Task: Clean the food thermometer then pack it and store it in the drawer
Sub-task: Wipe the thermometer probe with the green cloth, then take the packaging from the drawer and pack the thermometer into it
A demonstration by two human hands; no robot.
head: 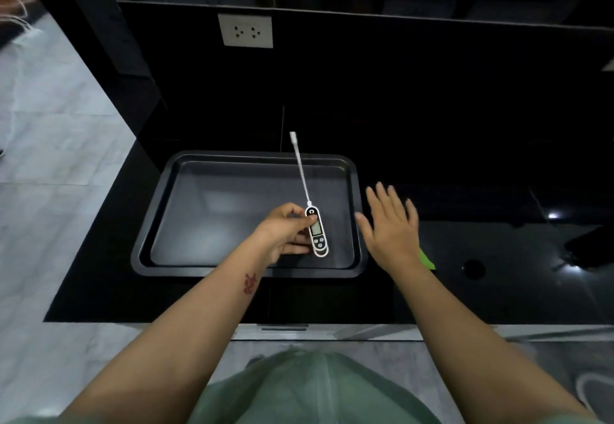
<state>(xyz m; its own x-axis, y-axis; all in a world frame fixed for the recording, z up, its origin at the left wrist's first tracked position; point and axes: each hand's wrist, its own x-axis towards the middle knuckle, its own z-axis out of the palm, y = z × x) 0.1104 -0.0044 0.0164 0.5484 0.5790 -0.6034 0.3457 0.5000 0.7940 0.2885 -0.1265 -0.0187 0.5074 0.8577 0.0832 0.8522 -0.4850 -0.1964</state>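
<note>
Black counter [332, 297]: dark tray [186, 267]. Above tray, left hand [285, 234] grips thermometer [317, 232]; right hand [390, 227] beside tray, fingers spread. Socket [245, 31] behind.

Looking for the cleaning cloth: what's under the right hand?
A green object pokes out beneath the open right hand on the black counter. The hand covers most of it, so I can't identify it.
</note>
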